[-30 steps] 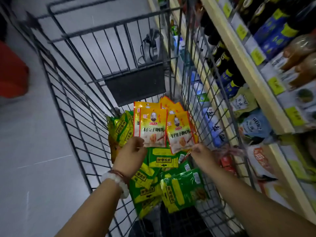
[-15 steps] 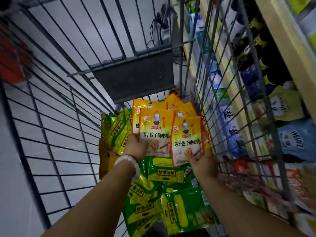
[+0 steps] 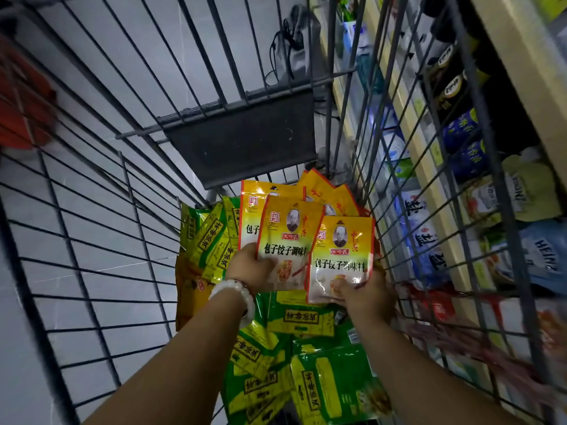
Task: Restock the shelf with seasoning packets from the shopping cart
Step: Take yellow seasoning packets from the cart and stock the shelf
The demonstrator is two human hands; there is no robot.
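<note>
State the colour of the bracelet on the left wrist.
White, a beaded bracelet, clearest in the head view.

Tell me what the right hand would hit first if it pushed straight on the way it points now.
Probably the orange packets stacked at the far end of the cart, then the cart's dark end panel. The right hand grips a yellow packet and points forward; depth is unclear.

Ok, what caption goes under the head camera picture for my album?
Both hands, left hand and right hand, hold yellow seasoning packets above green packets in the shopping cart.
</note>
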